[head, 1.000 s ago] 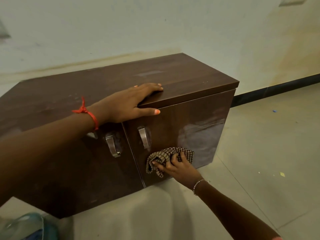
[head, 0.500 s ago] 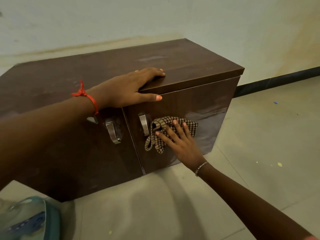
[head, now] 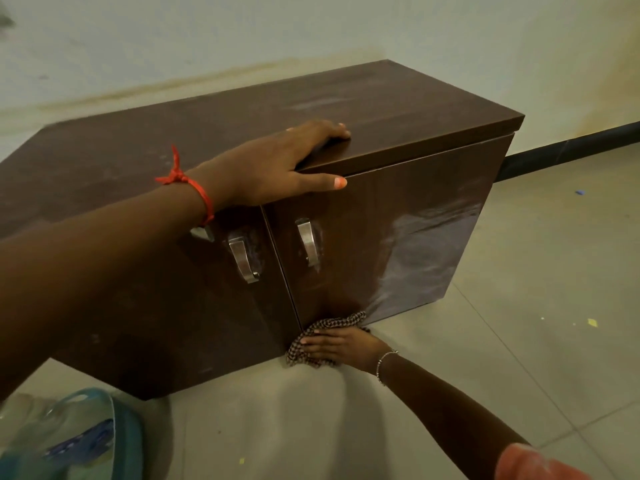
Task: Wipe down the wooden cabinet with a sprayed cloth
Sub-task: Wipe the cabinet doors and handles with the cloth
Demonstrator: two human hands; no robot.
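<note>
A low dark wooden cabinet [head: 398, 109] stands on the floor against the wall, with two doors and metal handles [head: 308, 241]. My left hand [head: 277, 164] lies flat on the top's front edge, thumb hanging over the right door, a red thread at the wrist. My right hand [head: 341, 344] presses a brown checked cloth [head: 325, 323] against the bottom edge of the right door, near the gap between the doors and down at floor level. The right door [head: 415, 237] shines with wet streaks.
Pale tiled floor [head: 519, 341] stretches to the right and front, with small scraps on it. A black skirting strip [head: 571, 150] runs along the wall at right. A teal, translucent object [head: 69, 438] sits at the lower left corner, partly cut off.
My right hand slid the cloth from beside the right door's handle down to the door's bottom edge. The left hand stayed on the cabinet top.
</note>
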